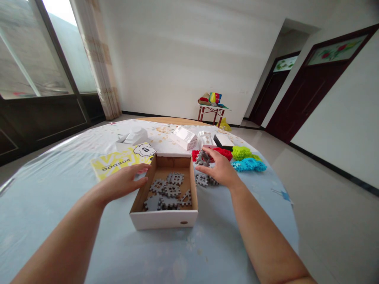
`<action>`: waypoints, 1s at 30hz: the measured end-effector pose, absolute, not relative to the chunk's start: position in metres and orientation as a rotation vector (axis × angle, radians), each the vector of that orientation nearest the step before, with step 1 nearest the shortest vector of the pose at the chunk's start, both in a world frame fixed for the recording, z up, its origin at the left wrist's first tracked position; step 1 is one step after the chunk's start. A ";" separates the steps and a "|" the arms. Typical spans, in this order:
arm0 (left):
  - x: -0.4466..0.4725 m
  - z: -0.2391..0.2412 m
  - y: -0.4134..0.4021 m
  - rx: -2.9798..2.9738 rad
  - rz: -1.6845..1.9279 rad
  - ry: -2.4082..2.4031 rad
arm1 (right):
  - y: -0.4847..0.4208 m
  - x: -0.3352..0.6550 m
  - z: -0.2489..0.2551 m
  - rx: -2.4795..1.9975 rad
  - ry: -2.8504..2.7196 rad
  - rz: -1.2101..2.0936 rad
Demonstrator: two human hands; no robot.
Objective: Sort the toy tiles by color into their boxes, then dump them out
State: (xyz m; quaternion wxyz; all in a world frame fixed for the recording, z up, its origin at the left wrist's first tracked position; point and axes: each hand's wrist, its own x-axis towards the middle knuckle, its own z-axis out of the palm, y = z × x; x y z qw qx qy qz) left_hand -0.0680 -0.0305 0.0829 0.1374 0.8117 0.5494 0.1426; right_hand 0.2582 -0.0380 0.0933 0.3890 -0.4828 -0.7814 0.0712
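Note:
An open cardboard box [164, 219] sits on the round table in front of me, with several grey interlocking tiles [169, 190] lying inside. My left hand [126, 180] rests against the box's left wall, fingers stretched out and together. My right hand [218, 169] is just right of the box, its fingers closed on a grey tile [203, 157] lifted off the table. More grey tiles [204, 180] lie loose beneath that hand.
Piles of red [222, 152], green [241, 152] and blue [250, 164] tiles lie behind my right hand. A yellow box lid [121, 162], white boxes [184, 137] and a black box [222, 140] stand further back. The table edge curves off at the right; a small table [211, 110] stands by the wall.

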 end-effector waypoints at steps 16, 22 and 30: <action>-0.070 0.080 -0.029 2.322 0.456 1.536 | -0.059 0.234 0.099 -0.922 -2.149 0.293; -0.067 0.086 -0.032 2.299 0.435 1.551 | -0.032 0.301 0.082 -1.312 -1.803 0.064; -0.065 0.080 -0.027 2.316 0.444 1.532 | -0.018 0.358 0.044 -1.713 -1.800 0.092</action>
